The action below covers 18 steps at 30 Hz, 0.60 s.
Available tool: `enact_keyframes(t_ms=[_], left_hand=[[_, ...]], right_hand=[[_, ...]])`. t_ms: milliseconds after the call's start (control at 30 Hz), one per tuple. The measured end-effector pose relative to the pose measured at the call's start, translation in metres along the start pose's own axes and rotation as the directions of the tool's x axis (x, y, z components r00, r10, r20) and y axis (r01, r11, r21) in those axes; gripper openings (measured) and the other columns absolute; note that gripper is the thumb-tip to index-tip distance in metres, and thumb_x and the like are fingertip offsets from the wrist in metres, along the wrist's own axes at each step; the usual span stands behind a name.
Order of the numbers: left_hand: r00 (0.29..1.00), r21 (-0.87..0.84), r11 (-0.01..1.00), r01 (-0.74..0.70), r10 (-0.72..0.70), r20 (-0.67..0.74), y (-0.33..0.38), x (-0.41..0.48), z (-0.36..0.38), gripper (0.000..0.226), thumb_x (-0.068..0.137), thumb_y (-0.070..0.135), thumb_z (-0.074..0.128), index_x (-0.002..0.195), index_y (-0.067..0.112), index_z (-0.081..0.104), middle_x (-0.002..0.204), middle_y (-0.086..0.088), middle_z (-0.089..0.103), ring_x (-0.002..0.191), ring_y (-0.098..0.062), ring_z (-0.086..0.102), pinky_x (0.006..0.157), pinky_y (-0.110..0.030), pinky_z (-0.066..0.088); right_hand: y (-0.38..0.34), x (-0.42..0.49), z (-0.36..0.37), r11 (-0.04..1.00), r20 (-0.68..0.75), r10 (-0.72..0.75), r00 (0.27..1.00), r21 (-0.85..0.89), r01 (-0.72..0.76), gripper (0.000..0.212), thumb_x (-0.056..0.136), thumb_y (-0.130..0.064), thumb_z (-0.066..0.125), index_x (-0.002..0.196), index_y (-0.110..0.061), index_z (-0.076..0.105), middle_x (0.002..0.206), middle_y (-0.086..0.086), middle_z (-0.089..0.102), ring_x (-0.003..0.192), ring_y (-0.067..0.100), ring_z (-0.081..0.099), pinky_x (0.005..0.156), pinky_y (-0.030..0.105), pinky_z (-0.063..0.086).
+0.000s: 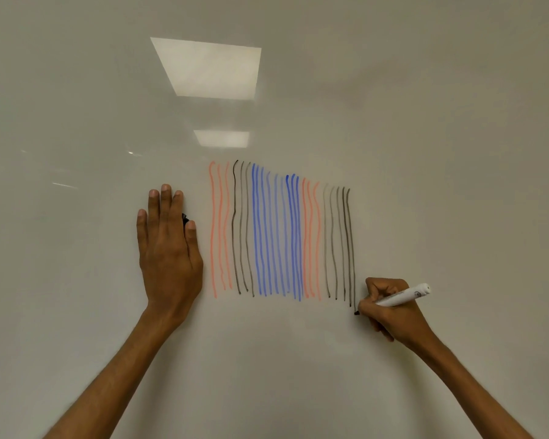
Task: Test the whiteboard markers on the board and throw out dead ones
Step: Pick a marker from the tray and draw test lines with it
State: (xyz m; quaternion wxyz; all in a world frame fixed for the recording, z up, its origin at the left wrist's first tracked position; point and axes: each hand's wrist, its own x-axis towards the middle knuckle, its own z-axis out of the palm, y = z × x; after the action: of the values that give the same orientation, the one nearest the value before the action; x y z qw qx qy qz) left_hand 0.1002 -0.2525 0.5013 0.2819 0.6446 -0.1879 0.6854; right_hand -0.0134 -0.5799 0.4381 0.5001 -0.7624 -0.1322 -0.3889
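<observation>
The whiteboard [425, 122] fills the view and carries several vertical test strokes [279, 232] in orange, black and blue. My right hand [390, 312] grips a white-barrelled marker [403, 295] like a pen. Its black tip [356, 312] touches the board at the bottom end of the rightmost black stroke. My left hand [167, 245] lies flat against the board left of the strokes, fingers straight and pointing up. A small black cap [185, 218] peeks out between its index finger and thumb; most of the cap is hidden under the hand.
Two bright ceiling-light reflections [208, 69] show on the board above the strokes. Bare board surface lies to the right of the strokes and below them.
</observation>
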Motion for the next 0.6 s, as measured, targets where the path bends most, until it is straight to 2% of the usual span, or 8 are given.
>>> enact_keyframes(t_ms=[133,233,333,467,533,600], left_hand=[[1.0,-0.005,1.0,0.004,-0.004,0.001,0.001,0.0,-0.001,0.049,0.107,0.018,0.031,0.153,0.003,0.03,0.162,-0.012,0.025,0.153,-0.022,0.014,0.126,-0.04,0.008],[1.0,-0.006,1.0,0.006,-0.005,0.004,0.001,0.001,-0.002,0.049,0.106,0.018,0.032,0.153,0.003,0.03,0.162,-0.012,0.025,0.153,-0.022,0.014,0.126,-0.04,0.008],[1.0,-0.007,1.0,0.007,-0.007,0.007,0.002,0.001,-0.002,0.049,0.106,0.018,0.032,0.153,0.003,0.029,0.162,-0.011,0.024,0.153,-0.021,0.013,0.126,-0.04,0.008],[1.0,-0.012,1.0,0.012,-0.012,0.007,0.002,0.001,-0.002,0.05,0.106,0.019,0.032,0.153,0.003,0.03,0.162,-0.011,0.025,0.153,-0.02,0.014,0.126,-0.039,0.008],[1.0,-0.013,1.0,0.012,-0.012,0.007,0.002,0.001,-0.002,0.05,0.106,0.018,0.033,0.153,0.003,0.03,0.162,-0.011,0.025,0.153,-0.021,0.015,0.126,-0.039,0.009],[1.0,-0.01,1.0,0.012,-0.012,0.005,0.003,0.0,-0.002,0.05,0.106,0.018,0.033,0.153,0.003,0.03,0.162,-0.011,0.025,0.153,-0.021,0.015,0.126,-0.039,0.009]], right_hand=[[0.0,-0.002,-0.002,0.999,0.025,0.036,0.999,0.002,-0.036,0.029,0.065,-0.017,0.068,0.051,-0.014,0.043,0.045,0.01,0.049,0.034,0.018,0.043,0.035,0.019,0.035],[-0.009,0.002,-0.005,0.983,0.0,0.037,0.999,0.182,-0.037,0.031,0.072,-0.006,0.065,0.051,-0.018,0.046,0.044,0.017,0.051,0.028,0.021,0.041,0.032,0.017,0.032],[-0.021,0.016,-0.012,0.939,-0.115,0.014,0.993,0.344,0.026,0.041,0.088,0.009,0.055,0.056,-0.015,0.047,0.047,0.016,0.054,0.028,0.02,0.042,0.031,0.015,0.029],[-0.046,0.05,-0.016,0.891,-0.255,-0.005,0.967,0.438,0.12,0.039,0.092,0.005,0.05,0.059,-0.016,0.05,0.051,0.008,0.057,0.034,0.018,0.046,0.032,0.017,0.029],[-0.065,0.066,-0.017,0.862,-0.29,-0.013,0.957,0.482,0.158,0.042,0.093,0.003,0.051,0.057,-0.02,0.053,0.052,0.005,0.058,0.036,0.016,0.048,0.033,0.018,0.03],[-0.082,0.081,-0.017,0.848,-0.306,-0.035,0.952,0.495,0.19,0.037,0.092,0.002,0.053,0.061,-0.017,0.05,0.053,0.005,0.059,0.037,0.015,0.049,0.035,0.019,0.032]])
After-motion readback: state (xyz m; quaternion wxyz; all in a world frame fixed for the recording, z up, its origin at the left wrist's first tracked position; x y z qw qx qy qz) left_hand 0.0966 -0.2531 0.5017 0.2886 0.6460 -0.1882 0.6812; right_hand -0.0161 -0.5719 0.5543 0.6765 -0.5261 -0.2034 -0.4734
